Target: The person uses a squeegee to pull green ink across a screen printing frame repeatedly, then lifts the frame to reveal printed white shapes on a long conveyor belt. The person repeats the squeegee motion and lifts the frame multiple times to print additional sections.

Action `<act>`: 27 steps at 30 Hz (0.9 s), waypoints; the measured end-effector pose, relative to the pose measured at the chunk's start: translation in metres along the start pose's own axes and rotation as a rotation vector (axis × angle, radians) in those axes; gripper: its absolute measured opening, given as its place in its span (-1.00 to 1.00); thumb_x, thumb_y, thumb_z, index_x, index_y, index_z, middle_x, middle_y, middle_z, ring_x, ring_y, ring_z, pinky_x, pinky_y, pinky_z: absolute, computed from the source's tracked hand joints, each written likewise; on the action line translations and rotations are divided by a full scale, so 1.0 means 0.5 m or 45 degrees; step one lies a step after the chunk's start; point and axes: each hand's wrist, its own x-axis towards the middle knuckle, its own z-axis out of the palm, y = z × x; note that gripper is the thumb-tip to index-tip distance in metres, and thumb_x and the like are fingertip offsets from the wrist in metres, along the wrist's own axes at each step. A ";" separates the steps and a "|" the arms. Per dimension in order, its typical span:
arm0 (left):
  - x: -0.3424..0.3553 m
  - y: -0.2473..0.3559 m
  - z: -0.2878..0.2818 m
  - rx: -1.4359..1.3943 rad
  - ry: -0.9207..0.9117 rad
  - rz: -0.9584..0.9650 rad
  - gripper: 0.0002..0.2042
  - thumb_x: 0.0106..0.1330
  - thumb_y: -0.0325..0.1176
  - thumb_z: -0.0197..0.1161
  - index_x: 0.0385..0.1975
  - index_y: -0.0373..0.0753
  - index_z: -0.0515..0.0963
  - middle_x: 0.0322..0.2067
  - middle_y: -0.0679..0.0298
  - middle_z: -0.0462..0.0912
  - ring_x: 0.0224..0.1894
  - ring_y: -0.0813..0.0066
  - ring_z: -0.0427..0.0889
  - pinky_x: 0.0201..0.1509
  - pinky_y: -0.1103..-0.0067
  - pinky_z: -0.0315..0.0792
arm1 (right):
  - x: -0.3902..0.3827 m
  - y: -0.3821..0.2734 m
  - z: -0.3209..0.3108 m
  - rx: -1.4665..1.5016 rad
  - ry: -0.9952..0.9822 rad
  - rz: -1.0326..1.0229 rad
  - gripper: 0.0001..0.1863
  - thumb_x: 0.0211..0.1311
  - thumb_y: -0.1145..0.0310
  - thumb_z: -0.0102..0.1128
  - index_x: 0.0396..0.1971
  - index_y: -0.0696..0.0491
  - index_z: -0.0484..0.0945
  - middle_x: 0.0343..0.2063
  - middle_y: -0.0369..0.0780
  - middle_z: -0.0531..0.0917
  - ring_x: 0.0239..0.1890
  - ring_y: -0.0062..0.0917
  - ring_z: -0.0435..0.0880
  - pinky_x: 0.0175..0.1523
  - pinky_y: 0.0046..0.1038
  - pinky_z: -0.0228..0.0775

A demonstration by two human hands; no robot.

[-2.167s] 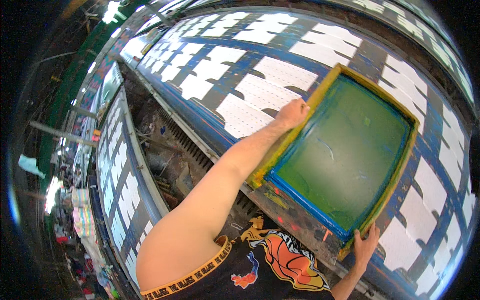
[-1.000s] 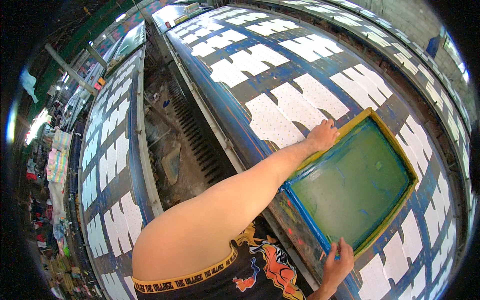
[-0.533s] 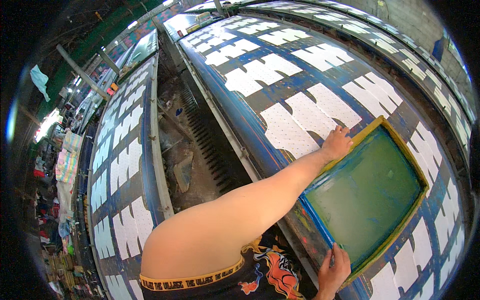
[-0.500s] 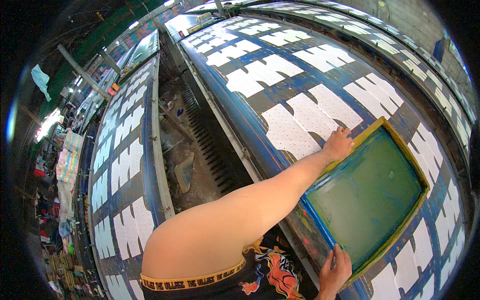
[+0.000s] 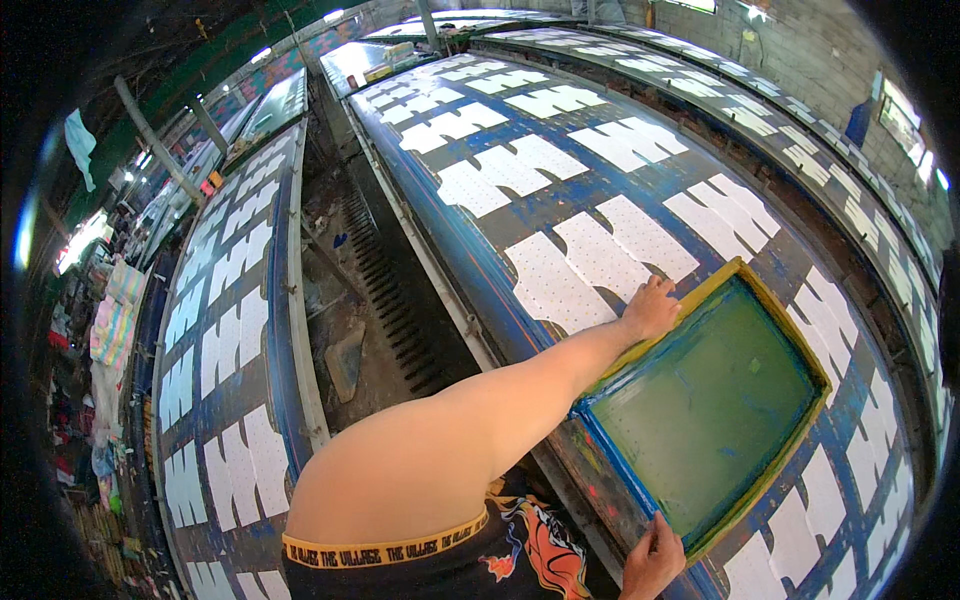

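A screen-printing frame [image 5: 712, 402] with a yellow wooden rim, blue taped border and green mesh lies flat on a long blue table [image 5: 470, 235]. My left hand [image 5: 652, 308] grips the frame's far left corner, the arm stretched across the table edge. At the frame's near corner, my right hand [image 5: 653, 557] holds the rim close to my body. White dotted fabric pieces [image 5: 600, 258] lie on the table just beyond the frame.
Rows of white fabric pieces cover the whole table and a parallel table [image 5: 225, 330] to the left. A sunken aisle with a metal grating [image 5: 385, 290] runs between them. Another long table [image 5: 800, 140] lies to the right. Coloured cloths [image 5: 112, 312] hang at far left.
The frame, held by both hands throughout, has moved along the table past several white pieces and now sits lower and flatter in view. My left arm has stretched further out.
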 end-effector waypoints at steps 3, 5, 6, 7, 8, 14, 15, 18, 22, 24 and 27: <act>-0.010 -0.013 0.007 -0.050 0.037 -0.002 -0.70 0.49 -0.16 0.22 -0.23 -0.21 0.82 0.21 0.13 0.61 0.31 -0.06 0.44 0.41 0.11 0.45 | 0.009 -0.005 0.004 0.039 -0.148 -0.080 -0.88 0.23 0.29 0.44 -0.34 0.00 0.81 -0.46 -0.05 0.74 -0.38 -0.06 0.72 -0.27 -0.08 0.58; -0.009 -0.018 0.013 -0.063 0.041 -0.004 -0.70 0.48 -0.16 0.23 -0.23 -0.21 0.82 0.18 0.12 0.63 0.28 -0.06 0.45 0.40 0.12 0.45 | 0.032 -0.028 -0.013 0.068 -0.276 -0.156 -0.82 0.28 0.32 0.44 -0.19 0.05 0.81 -0.40 -0.08 0.77 -0.33 -0.14 0.75 -0.20 -0.15 0.60; -0.009 -0.021 0.014 -0.062 0.071 0.010 -0.70 0.47 -0.16 0.23 -0.24 -0.22 0.82 0.17 0.12 0.63 0.27 -0.05 0.45 0.39 0.13 0.46 | 0.053 -0.047 -0.027 0.080 -0.328 -0.193 -0.78 0.31 0.34 0.44 -0.11 0.07 0.81 -0.37 -0.10 0.78 -0.31 -0.19 0.77 -0.17 -0.18 0.61; -0.009 -0.022 0.017 -0.062 0.076 0.021 -0.70 0.47 -0.16 0.24 -0.25 -0.22 0.82 0.15 0.11 0.63 0.26 -0.04 0.46 0.37 0.13 0.47 | 0.078 -0.074 -0.041 0.306 -0.402 -0.141 -0.72 0.27 0.44 0.40 -0.02 0.10 0.79 -0.40 -0.11 0.78 -0.37 -0.31 0.74 -0.21 -0.29 0.58; -0.007 -0.022 0.017 -0.062 0.085 0.032 -0.70 0.46 -0.16 0.24 -0.26 -0.22 0.82 0.14 0.10 0.64 0.25 -0.03 0.46 0.36 0.13 0.47 | 0.106 -0.107 -0.057 0.529 -0.474 -0.085 -0.62 0.24 0.54 0.37 0.08 0.12 0.77 -0.44 -0.13 0.78 -0.43 -0.44 0.72 -0.25 -0.39 0.55; -0.008 -0.012 0.005 -0.001 0.042 -0.005 -0.69 0.44 -0.13 0.26 -0.27 -0.22 0.83 0.12 0.08 0.65 0.27 0.00 0.46 0.35 0.13 0.48 | 0.307 -0.315 -0.179 1.149 -1.239 -0.577 -0.12 0.22 0.64 0.37 0.59 0.09 0.34 -0.53 -0.18 0.75 -0.55 -0.54 0.69 -0.28 -0.49 0.55; -0.009 -0.011 0.002 -0.019 0.065 0.009 -0.69 0.45 -0.13 0.26 -0.27 -0.22 0.83 0.12 0.08 0.64 0.27 0.00 0.46 0.35 0.13 0.48 | 0.325 -0.345 -0.186 1.219 -1.357 -0.601 -0.05 0.19 0.67 0.40 0.62 0.13 0.27 -0.55 -0.25 0.78 -0.54 -0.66 0.66 -0.26 -0.56 0.51; -0.013 -0.009 -0.005 -0.048 0.060 -0.005 -0.69 0.46 -0.13 0.25 -0.26 -0.21 0.83 0.13 0.08 0.63 0.28 0.00 0.46 0.35 0.13 0.47 | 0.345 -0.387 -0.185 1.340 -1.309 -0.630 -0.05 0.24 0.64 0.46 0.63 0.17 0.23 -0.48 -0.20 0.82 -0.43 -0.55 0.79 -0.12 -0.49 0.62; -0.009 -0.011 -0.004 -0.088 0.014 -0.071 -0.69 0.46 -0.12 0.26 -0.26 -0.20 0.83 0.14 0.08 0.62 0.29 0.00 0.45 0.35 0.15 0.48 | 0.321 -0.316 -0.134 1.524 -1.170 -0.549 -0.19 0.26 0.56 0.52 0.51 0.22 0.41 -0.46 -0.16 0.81 -0.33 -0.43 0.85 0.04 -0.33 0.70; -0.006 -0.012 0.004 -0.089 -0.011 -0.083 -0.69 0.47 -0.11 0.25 -0.24 -0.18 0.84 0.14 0.08 0.61 0.29 0.02 0.44 0.35 0.15 0.47 | 0.296 -0.239 -0.102 1.591 -1.225 -0.428 -0.29 0.30 0.53 0.51 0.46 0.17 0.51 -0.37 -0.15 0.84 -0.24 -0.45 0.85 0.09 -0.35 0.67; -0.002 -0.018 0.014 -0.050 -0.018 -0.051 -0.69 0.47 -0.10 0.25 -0.22 -0.16 0.84 0.12 0.10 0.60 0.28 0.05 0.43 0.35 0.16 0.47 | 0.208 -0.133 -0.086 1.732 -1.091 0.127 -0.40 0.29 0.50 0.51 0.31 0.33 0.59 -0.33 -0.06 0.83 -0.21 -0.39 0.84 0.11 -0.23 0.69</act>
